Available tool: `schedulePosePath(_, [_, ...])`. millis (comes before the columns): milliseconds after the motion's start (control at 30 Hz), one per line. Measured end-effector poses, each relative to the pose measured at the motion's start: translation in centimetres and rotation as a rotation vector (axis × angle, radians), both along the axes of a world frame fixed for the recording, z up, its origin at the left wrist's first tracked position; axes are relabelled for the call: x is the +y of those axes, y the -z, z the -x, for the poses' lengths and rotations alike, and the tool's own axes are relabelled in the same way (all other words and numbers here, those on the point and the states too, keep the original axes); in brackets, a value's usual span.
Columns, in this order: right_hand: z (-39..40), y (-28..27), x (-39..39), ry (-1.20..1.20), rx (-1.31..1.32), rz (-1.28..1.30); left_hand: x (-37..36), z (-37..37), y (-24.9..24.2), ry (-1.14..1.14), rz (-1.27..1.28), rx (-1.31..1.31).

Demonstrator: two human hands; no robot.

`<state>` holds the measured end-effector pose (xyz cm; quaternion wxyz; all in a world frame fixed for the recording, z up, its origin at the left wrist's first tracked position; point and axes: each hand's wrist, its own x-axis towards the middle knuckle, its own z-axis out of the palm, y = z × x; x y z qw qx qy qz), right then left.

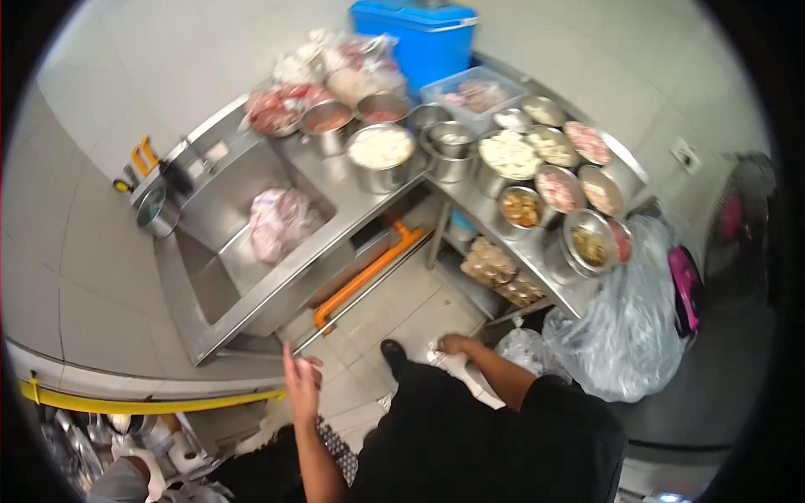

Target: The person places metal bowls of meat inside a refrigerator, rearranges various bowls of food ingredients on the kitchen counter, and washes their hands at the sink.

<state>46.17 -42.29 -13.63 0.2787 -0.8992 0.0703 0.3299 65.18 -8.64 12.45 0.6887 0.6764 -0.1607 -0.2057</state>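
My left hand (302,384) is raised in front of me near the sink's front edge, its fingers apart and nothing in it. Lower down, my right hand (457,344) hangs beside my dark clothing with its fingers curled. A small whitish thing (436,355) shows at its fingertips, too blurred to name. Inside the steel sink (239,180) lies a clear plastic bag of pinkish meat (281,225). Both hands are away from the steel counter.
Steel pots of pale chunks (381,149) and bowls of meat (560,189) crowd the corner counter. A blue cooler (415,50) stands behind. Egg trays (489,261) sit below. A large plastic bag (625,323) hangs right. An orange pipe (369,277) runs low. Another person's sleeve (126,482) shows lower left.
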Motion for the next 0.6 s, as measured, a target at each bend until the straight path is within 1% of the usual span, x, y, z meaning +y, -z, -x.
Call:
schedulePosePath(33, [-3.7,1.4,-0.9,0.069,-0.24,-0.08,0.0,-3.2,-1.5,-0.049,0.031,0.007])
schedulePosePath(67, [-8.5,-1.6,-1.1,0.077,-0.371,-0.038,-0.5,-6.3,-3.7,-0.08,-0.011,0.017])
schedulePosePath(100, [-11.7,-5.4,-1.3,0.373,-0.527,-0.228,-0.1,-10.0,-4.1,-0.111,-0.037,0.021])
schedulePosePath(133, [-15.1,-10.7,-0.7,0.563,-0.619,-0.222,-0.1,-13.2,-5.4,-0.165,-0.065,-0.006])
schedulePosePath(167, [-17.6,-11.2,-1.1,0.669,-0.705,-0.254,-0.3,-16.1,-6.5,-0.216,-0.088,-0.031])
schedulePosePath(200, [-19.7,-13.0,-1.6,0.647,-0.779,-0.16,-0.6,-19.3,-7.1,-0.227,-0.062,-0.065])
schedulePosePath(233, [-21.5,-15.5,-1.8,0.631,-0.862,-0.069,-0.7,-23.0,-7.5,-0.226,-0.085,-0.025])
schedulePosePath(300, [-23.6,-18.6,-2.3,0.729,-0.815,-0.207,-2.1,-29.8,-7.5,-0.255,-0.149,-0.024])
schedulePosePath(333, [-24.1,-19.1,-2.9,0.78,-0.784,-0.232,-2.9,-33.4,-6.9,-0.249,-0.14,0.047])
schedulePosePath(400, [-25.8,-20.1,-2.6,0.864,-0.746,-0.247,-5.0,-40.4,-4.5,-0.193,-0.007,0.161])
schedulePosePath(433, [-26.1,-21.2,-2.4,0.918,-0.699,-0.298,-5.7,-43.1,-3.3,-0.217,-0.009,0.169])
schedulePosePath(467, [-25.4,-22.3,-2.6,1.008,-0.664,-0.318,-7.0,-46.5,-1.7,-0.196,0.0,0.188])
schedulePosePath(500, [-24.9,-22.4,-2.4,1.06,-0.677,-0.468,-6.2,-52.1,2.9,-0.056,-0.01,0.212])
schedulePosePath(533, [-24.8,-22.7,-2.0,1.125,-0.725,-0.6,-7.6,-55.0,5.4,-0.026,-0.014,0.165])
schedulePosePath(567, [-25.2,-25.9,-1.6,1.064,-0.659,-0.6,-9.3,-57.5,6.5,-0.016,0.096,0.223])
schedulePosePath(600, [-25.4,-26.2,-1.3,1.025,-0.668,-0.559,-11.9,-59.2,5.1,-0.055,0.154,0.399])
